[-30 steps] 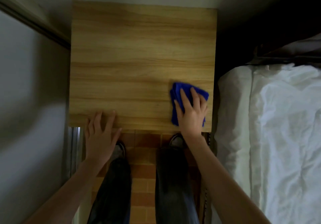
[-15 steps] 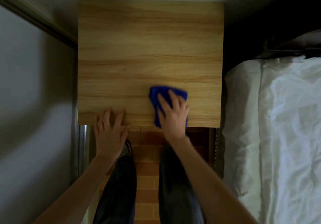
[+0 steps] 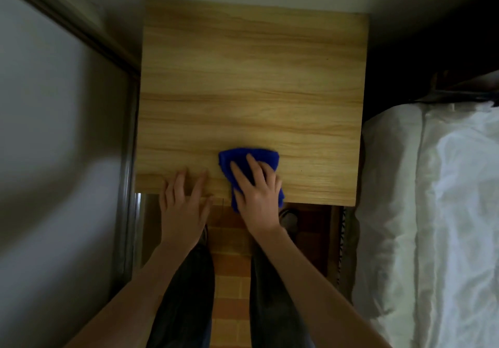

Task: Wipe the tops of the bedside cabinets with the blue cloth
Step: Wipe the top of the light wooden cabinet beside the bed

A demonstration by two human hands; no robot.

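A light wooden bedside cabinet top (image 3: 253,83) fills the middle of the head view. A folded blue cloth (image 3: 244,157) lies near its front edge, left of centre, with one corner hanging past the edge. My right hand (image 3: 256,194) presses flat on the cloth, fingers spread over it. My left hand (image 3: 185,202) rests beside it with its fingertips on the cabinet's front edge, fingers apart and holding nothing.
A bed with white bedding (image 3: 437,212) lies close to the cabinet's right side. A grey wall with a metal frame (image 3: 127,185) runs along the left. My legs and a brick-patterned floor (image 3: 232,272) are below the cabinet's front edge.
My right hand has slid the blue cloth leftward along the front of the cabinet top, from near the right edge to left of centre. My left hand stays at the front edge.
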